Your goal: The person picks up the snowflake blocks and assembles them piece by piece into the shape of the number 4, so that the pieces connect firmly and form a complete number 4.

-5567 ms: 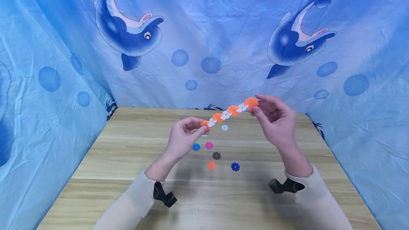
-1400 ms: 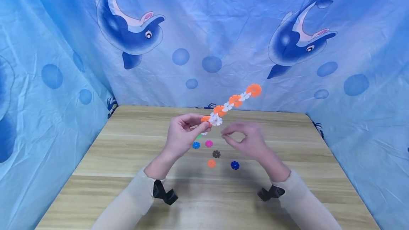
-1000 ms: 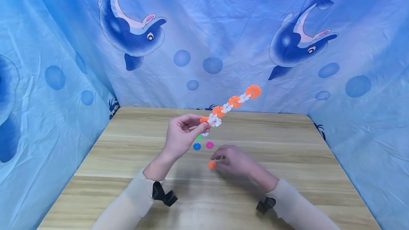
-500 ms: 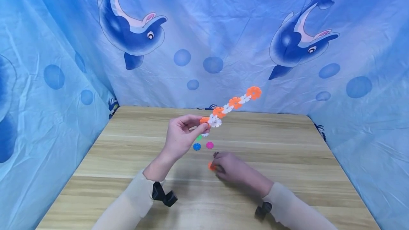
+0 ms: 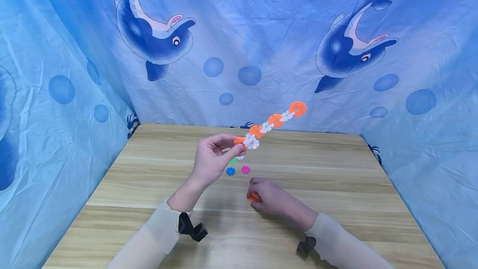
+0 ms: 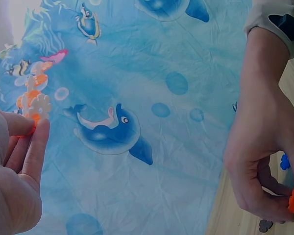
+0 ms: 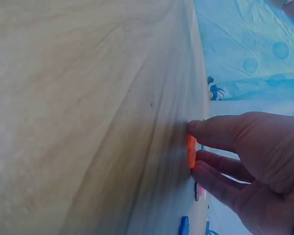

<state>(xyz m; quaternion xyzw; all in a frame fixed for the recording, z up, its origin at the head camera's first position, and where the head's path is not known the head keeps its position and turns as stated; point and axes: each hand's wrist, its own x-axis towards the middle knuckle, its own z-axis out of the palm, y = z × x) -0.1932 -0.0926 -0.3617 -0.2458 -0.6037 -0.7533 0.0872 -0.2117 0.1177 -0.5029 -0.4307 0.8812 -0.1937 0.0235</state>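
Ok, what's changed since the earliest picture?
The right hand let go of the far end of the chain and came down to the table, where it now pinches an orange piece. A white piece has gone from table to chain, beside the left hand. Unchanged: the left hand pinches the chain's near end; the pink piece lies in place.

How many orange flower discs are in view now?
5. The chain has four orange discs: one pinched by the left hand, two midway, one at the free end. The fifth is pinched by the right hand, by the tabletop. Hands could hide more.
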